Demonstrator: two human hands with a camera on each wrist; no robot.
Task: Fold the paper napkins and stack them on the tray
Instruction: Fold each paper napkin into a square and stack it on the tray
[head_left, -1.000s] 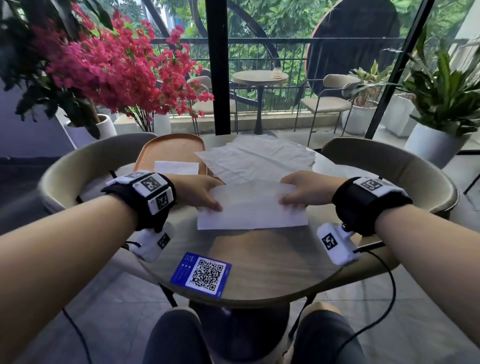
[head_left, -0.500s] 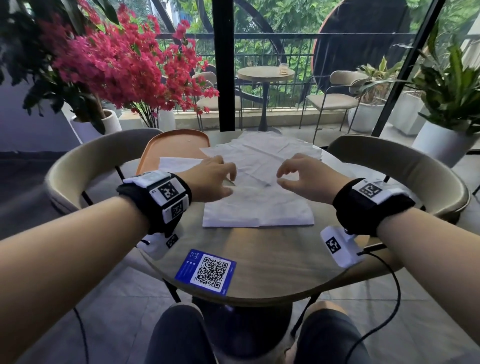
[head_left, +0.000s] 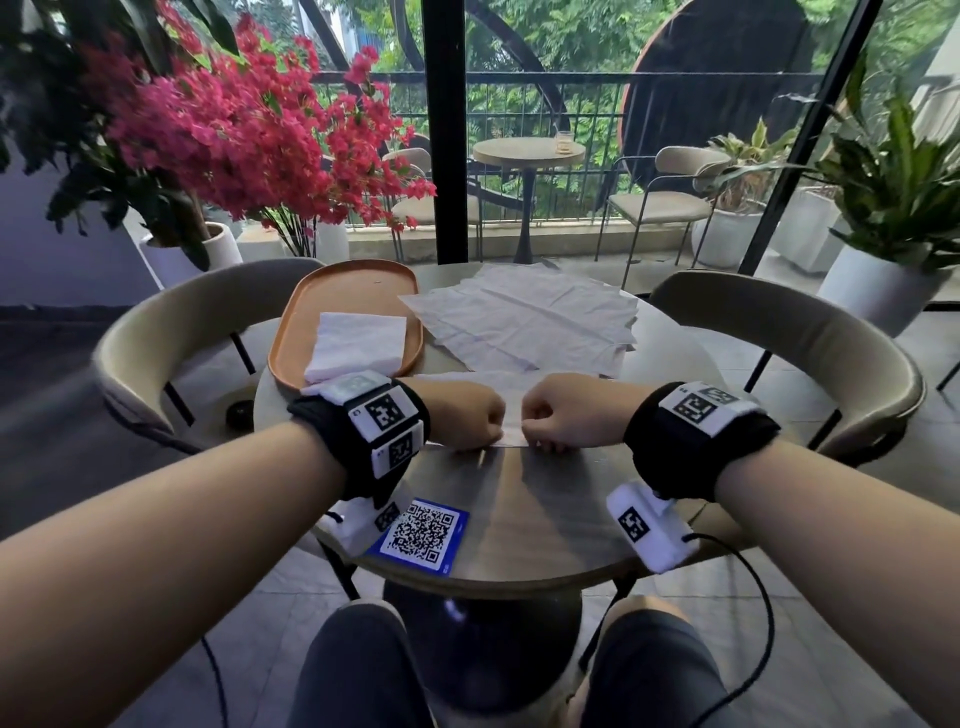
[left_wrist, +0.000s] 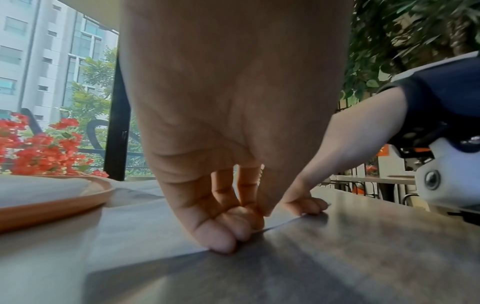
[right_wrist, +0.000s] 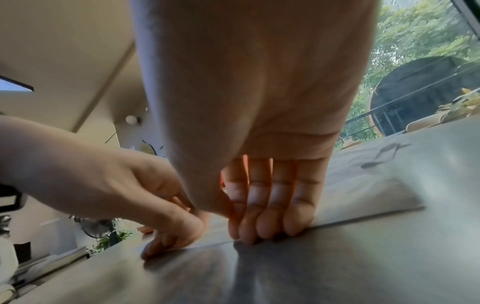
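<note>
White paper napkin (head_left: 511, 415) lies on the round wooden surface (head_left: 540, 514); left hand (head_left: 460, 415) and right hand (head_left: 569, 415), fingers seemingly curled, press its near edge.

The orange tray (head_left: 291, 332) is the landmark. Right of it, loose napkins (head_left: 524, 322) cover the table (head_left: 545, 514). On its near half a folded stack (head_left: 358, 340) lies; its far half is bare. Nearer than the tray, bare wood stays around a QR card (head_left: 423, 535).

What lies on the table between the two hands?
Only the white napkin: a narrow strip of it shows between the left hand and the right hand in the head view; both press its near edge.
</note>
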